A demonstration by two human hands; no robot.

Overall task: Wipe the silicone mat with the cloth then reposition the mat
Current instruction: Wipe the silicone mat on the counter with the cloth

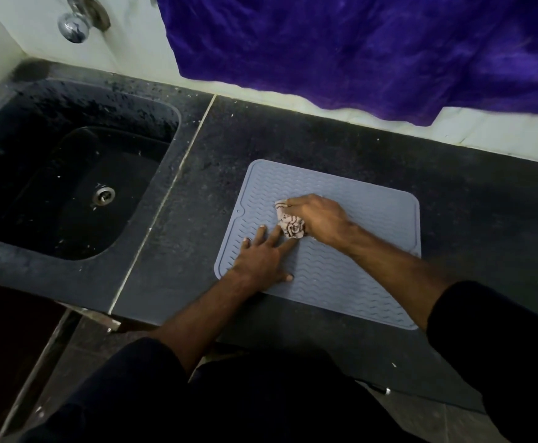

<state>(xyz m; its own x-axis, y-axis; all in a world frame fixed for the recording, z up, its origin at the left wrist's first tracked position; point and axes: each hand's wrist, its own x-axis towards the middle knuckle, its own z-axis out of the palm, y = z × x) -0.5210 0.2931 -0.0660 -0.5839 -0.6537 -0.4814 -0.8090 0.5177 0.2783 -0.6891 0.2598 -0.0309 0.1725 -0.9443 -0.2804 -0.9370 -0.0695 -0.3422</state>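
Observation:
A grey-blue silicone mat [351, 282] with a wavy ribbed surface lies flat on the dark counter, right of the sink. My right hand [319, 217] is closed on a crumpled pale cloth [290, 224] with dark lines and presses it onto the middle of the mat. My left hand [263, 259] rests flat on the mat's near left part, fingers spread, fingertips close to the cloth.
A black sink [69, 174] with a metal drain [104, 195] is set into the counter [197, 219] on the left, under a chrome tap [74, 25]. A purple cloth [373, 43] hangs over the white wall behind. The counter's front edge runs below the mat.

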